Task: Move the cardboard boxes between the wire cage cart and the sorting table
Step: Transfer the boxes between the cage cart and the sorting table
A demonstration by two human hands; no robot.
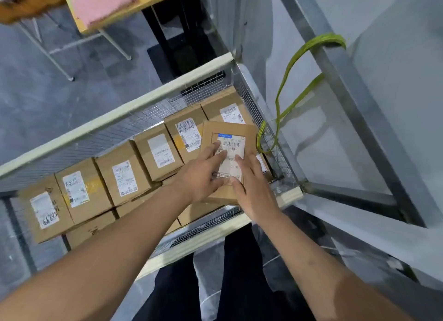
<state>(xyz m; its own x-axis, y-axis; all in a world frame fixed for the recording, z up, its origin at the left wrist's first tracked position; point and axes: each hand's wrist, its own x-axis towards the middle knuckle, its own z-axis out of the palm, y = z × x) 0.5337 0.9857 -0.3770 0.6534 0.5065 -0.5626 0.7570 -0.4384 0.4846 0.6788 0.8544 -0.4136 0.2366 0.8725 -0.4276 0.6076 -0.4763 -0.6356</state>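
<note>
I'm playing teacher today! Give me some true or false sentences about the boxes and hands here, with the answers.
1. The left hand and right hand both lie flat on the top cardboard box. True.
2. Everything sits in a plastic tub. False: a wire cage cart holds the cardboard boxes.
3. A green strap hangs by the cart's side. True.
4. The top box's sticker has a red header. False: the shipping label has a blue header.

boxes: matt brown cardboard, white paper labels
cart: thin metal wire mesh, pale smooth rails
strap: glossy green plastic
</note>
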